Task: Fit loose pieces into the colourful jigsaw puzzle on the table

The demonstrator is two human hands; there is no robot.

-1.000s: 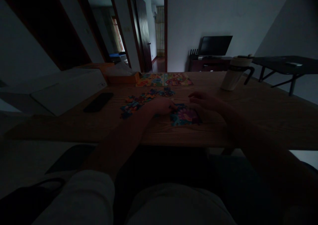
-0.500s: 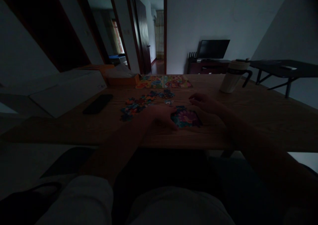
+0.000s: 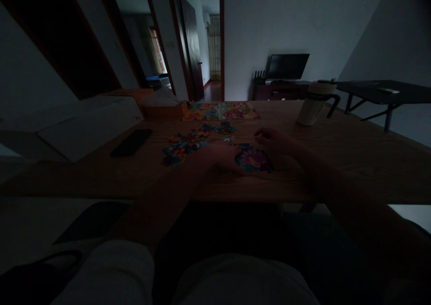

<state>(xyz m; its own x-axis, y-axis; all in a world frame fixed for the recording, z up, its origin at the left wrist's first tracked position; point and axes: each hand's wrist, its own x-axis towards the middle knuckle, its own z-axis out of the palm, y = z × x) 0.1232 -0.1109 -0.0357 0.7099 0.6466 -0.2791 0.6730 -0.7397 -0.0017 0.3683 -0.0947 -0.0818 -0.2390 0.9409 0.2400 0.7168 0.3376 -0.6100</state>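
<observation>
Two bare hands lie over a wooden table [image 3: 353, 161] in dim light; the left hand [image 3: 220, 157] rests low and fairly open, its fingers [image 3: 234, 166] reaching to the lower left edge of a partly assembled jigsaw patch [image 3: 253, 159], and it seems to hold nothing; the right hand [image 3: 272, 142] hangs just above the patch's upper right side, its fingers loosely curled into a narrow shape, and in this gloom one cannot tell whether a piece sits between them. The patch lies flat near the table's front edge, between the two hands; to its left spread the loose jigsaw pieces [image 3: 183, 150], in a band running up and back, and a small loose piece [image 3: 228, 139] lies apart just above the left hand. Further back a colourful printed picture [image 3: 220, 111] lies flat beside an orange box [image 3: 163, 109]; a dark phone [image 3: 131, 143] lies to the left, a white flat box [image 3: 90, 127] lies beyond it, and a lidded tumbler with a handle [image 3: 313, 103] stands to the right. The step in hand looks like fitting pieces onto the patch's edge; the next move, it seems, calls for a matching piece taken from the loose spread, turned to suit, and pressed against that edge while the left hand steadies the patch.
</observation>
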